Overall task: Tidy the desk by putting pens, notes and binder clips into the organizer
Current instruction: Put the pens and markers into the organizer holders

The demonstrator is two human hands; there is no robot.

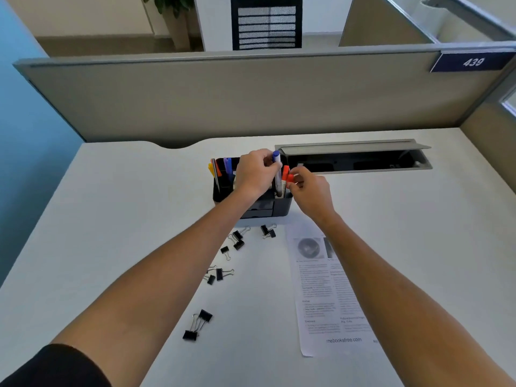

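A white desk (pixel 111 219) with a smooth matte top fills the view, its left edge running beside a blue wall, with wide bare surface on that side. A grey fabric partition (pixel 223 99) closes off the far edge. Near the back centre stands a dark plastic organizer (pixel 279 208), boxy with small drawers in front; coloured pens (pixel 220 170) stand upright in its left compartment. The left hand (pixel 255 174) pinches a blue-capped marker (pixel 277 169), held upright over the organizer's right compartment. Just beside it, the right hand (pixel 311 192) pinches a red-capped marker (pixel 289 180) with curled fingertips at the same compartment. In front, black binder clips (pixel 237 241) with wire handles lie scattered between the forearms. Further right, a printed paper sheet (pixel 326 291) lies flat. Behind it, an open metal cable tray (pixel 354 157) is sunk into the desk.
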